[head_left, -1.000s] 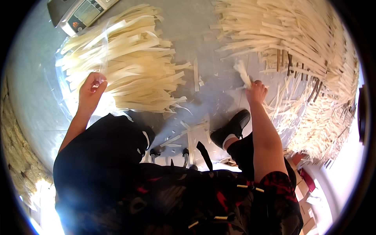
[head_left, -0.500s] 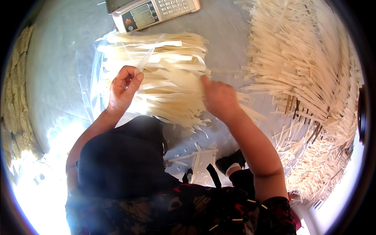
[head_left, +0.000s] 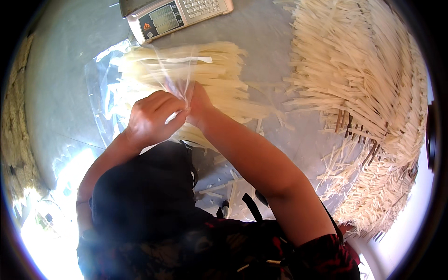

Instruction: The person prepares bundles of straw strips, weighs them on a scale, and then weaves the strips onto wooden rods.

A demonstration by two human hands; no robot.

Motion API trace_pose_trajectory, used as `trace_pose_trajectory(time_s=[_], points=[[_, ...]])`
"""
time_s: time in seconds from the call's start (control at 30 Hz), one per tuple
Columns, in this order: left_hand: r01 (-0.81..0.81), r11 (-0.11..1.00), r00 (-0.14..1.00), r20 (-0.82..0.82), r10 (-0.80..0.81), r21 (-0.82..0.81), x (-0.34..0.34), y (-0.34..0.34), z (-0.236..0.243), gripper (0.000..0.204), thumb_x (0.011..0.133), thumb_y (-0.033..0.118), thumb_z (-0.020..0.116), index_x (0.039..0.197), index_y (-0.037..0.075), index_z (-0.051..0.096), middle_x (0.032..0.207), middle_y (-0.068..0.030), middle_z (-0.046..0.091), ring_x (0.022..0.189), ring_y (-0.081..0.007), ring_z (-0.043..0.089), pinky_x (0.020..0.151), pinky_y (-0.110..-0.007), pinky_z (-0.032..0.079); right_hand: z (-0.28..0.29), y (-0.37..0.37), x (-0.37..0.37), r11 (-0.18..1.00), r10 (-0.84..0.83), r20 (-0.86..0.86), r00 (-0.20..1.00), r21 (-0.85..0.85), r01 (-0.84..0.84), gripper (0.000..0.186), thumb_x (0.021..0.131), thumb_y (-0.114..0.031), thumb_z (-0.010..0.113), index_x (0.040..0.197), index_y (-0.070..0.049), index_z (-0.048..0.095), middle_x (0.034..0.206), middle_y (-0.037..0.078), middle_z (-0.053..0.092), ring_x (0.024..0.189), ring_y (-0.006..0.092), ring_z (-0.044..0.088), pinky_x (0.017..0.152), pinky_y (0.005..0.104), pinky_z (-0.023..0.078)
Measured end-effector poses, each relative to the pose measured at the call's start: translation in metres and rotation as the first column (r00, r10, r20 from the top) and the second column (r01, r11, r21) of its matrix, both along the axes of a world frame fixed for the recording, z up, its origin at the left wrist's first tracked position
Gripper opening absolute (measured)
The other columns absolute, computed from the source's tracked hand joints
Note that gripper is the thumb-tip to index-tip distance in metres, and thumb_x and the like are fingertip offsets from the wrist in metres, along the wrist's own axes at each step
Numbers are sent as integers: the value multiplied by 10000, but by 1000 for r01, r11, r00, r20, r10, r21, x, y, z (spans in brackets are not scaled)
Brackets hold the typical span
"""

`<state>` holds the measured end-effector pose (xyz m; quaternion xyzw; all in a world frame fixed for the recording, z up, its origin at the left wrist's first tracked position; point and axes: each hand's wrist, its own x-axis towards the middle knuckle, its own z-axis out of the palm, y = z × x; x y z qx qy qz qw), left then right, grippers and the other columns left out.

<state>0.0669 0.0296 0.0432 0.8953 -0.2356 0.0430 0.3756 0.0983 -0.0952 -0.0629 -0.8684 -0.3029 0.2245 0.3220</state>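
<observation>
A clear plastic bag lies around the left part of a wide bundle of pale, flat, noodle-like strips. My left hand is closed, pinching the bag's gathered film at the bundle's near side. Right against it, my right hand also grips the film where its folds run together; its fingers are partly hidden behind the plastic and my left hand. Toward the right, the strips' loose ends stick out of the bag.
Beyond the bundle stands a digital scale with a keypad. A large heap of similar strips fills the right side. Loose scraps lie on the grey floor near my body. Brownish bundled material lines the left edge.
My right hand has moved left from the strips' right ends to the bag beside my left hand. The left hand has shifted slightly nearer and right, and the film is now pulled into folds.
</observation>
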Motion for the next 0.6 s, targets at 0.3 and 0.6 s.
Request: trace_pose_trajectory(time_s=[0.3, 0.6], points=[[-458, 888, 875, -198, 442, -39, -7, 39, -38, 158, 893, 73, 602, 1049, 65, 627, 1009, -50, 628, 879, -126, 576, 716, -249, 453, 35, -143, 15, 925, -321, 283, 904, 301, 234, 596, 769, -222, 734, 1292, -64, 495, 1338, 160, 484, 1258, 331, 433, 1052, 414, 333], [-691, 717, 646, -365, 670, 94, -12, 136, -131, 511, 959, 290, 520, 1404, 98, 358, 1413, -171, 387, 1317, -315, 355, 1093, -400, 253, -31, -148, -28, 584, -711, -465, 527, 27, 811, 512, 920, -273, 521, 1350, -11, 429, 1282, 207, 529, 1195, 293, 504, 1009, 349, 376]])
